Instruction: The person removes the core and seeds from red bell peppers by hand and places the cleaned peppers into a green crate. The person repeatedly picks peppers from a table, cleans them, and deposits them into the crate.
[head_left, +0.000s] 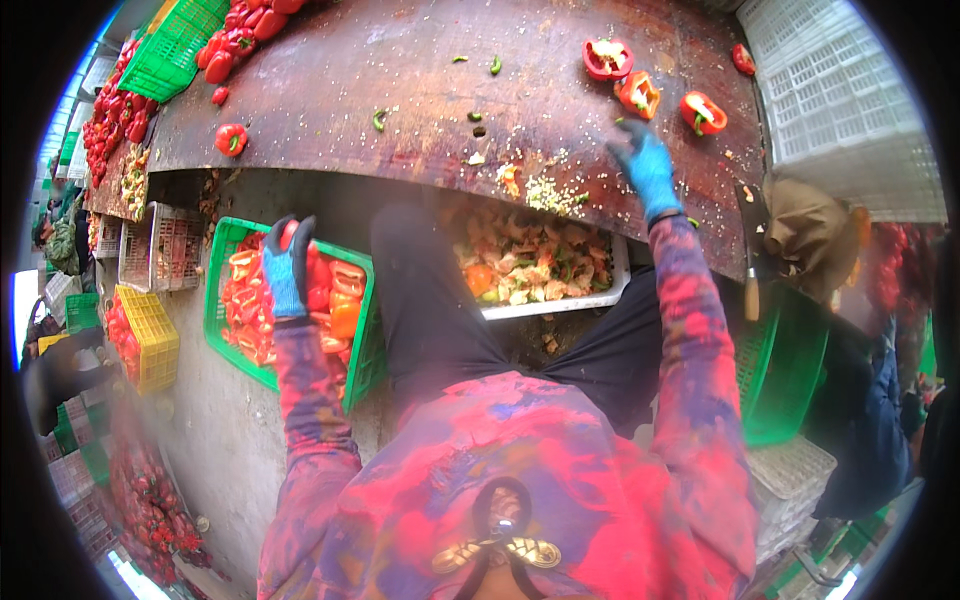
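My left hand (284, 271), in a blue glove with dark fingertips, is over a green plastic crate (216, 330) and grips a piece of red bell pepper (287, 234). Cut red bell peppers (319, 289) fill that crate. My right hand (651, 174), gloved the same way, reaches over the wooden tabletop (337, 82) with fingers apart and nothing in them. Just beyond its fingers lies a cut bell pepper (638, 94) showing its pale core. Another pepper half (608, 59) lies behind that one, and a third (703, 113) is to the right.
A knife (751, 289) with a wooden handle lies at the table's right edge. Under the table, a white tray (555, 306) holds cores and scraps. One whole red pepper (231, 139) sits at left. White crates (832, 82) stand at right; a yellow crate (157, 337) is at left.
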